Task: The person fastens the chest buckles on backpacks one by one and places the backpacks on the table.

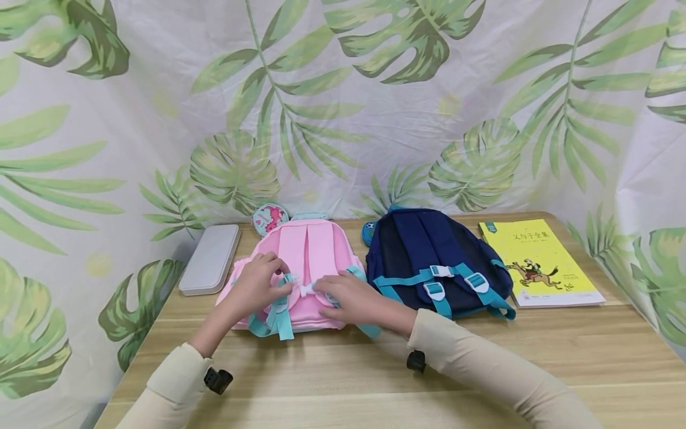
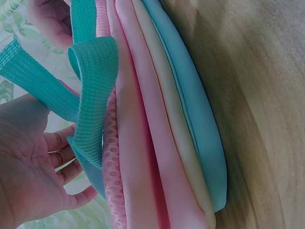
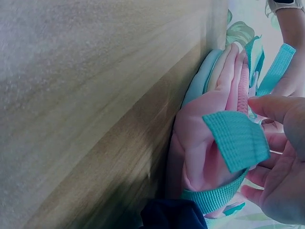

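Observation:
A pink backpack [image 1: 320, 247] lies with its shoulder straps facing up and its base toward me. My left hand [image 1: 257, 286] pinches a teal strap [image 1: 289, 278] on its left side, the thumb and index finger on either side of it. Over the right side, my right hand [image 1: 354, 298] holds a small white buckle [image 1: 306, 290] near its fingertips. A loose teal strap end [image 1: 286, 328] hangs below the left hand. Straps partly cover the left hand [image 2: 33, 157] in the left wrist view. Teal webbing [image 3: 238, 140] loops beside the right hand [image 3: 281, 167] in the right wrist view.
Right beside the pink bag lies a navy backpack [image 1: 399, 244] with teal straps and white buckles. A yellow book [image 1: 520, 238] is at the far right. The white box [image 1: 210, 259] sits at left. A round charm [image 1: 270, 219] rests behind the pink bag, before a leaf-patterned cloth [image 1: 396, 143].

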Motion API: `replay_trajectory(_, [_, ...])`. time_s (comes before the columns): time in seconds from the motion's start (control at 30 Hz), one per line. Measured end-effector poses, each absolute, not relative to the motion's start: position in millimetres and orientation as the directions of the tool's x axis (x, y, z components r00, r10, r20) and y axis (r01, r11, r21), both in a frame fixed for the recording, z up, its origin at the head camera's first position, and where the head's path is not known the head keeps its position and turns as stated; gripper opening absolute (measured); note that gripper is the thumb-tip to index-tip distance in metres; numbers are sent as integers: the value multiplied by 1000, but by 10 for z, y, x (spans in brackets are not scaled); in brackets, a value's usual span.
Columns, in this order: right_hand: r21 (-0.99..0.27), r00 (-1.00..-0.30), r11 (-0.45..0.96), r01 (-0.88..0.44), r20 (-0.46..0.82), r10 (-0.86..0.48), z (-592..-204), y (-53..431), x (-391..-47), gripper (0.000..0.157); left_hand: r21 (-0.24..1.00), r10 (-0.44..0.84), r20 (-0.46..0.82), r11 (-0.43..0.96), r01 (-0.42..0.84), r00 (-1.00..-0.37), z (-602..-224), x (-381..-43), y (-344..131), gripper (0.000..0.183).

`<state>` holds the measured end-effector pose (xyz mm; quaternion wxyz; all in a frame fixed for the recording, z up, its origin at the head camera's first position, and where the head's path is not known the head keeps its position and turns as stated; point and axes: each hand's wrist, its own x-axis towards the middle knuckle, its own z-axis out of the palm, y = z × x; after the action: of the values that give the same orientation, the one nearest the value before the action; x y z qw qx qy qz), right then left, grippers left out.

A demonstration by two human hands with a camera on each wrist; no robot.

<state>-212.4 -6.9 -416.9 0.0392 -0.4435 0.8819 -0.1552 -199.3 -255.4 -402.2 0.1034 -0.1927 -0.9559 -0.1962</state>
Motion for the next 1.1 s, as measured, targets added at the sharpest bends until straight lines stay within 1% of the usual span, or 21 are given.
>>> replay_trajectory(0.4, [-306,-607,563,-768,66,-792,-4164,-124,-2179,43,352,329,271,841,411,-905,-4064,-2014,-2516,18])
replay_trajectory(0.67, [-285,-614,574,-768,73,-786,-4177,-164,-2199,42,351,322,237,851,390,-916,-4071,-2017,-2499,17])
replay_trajectory(1.1, [-273,-630,587,-762,105,-770,-4210,-188,-2191,39,348,322,233,854,388,-918,-4100,-2024,-2479,17])
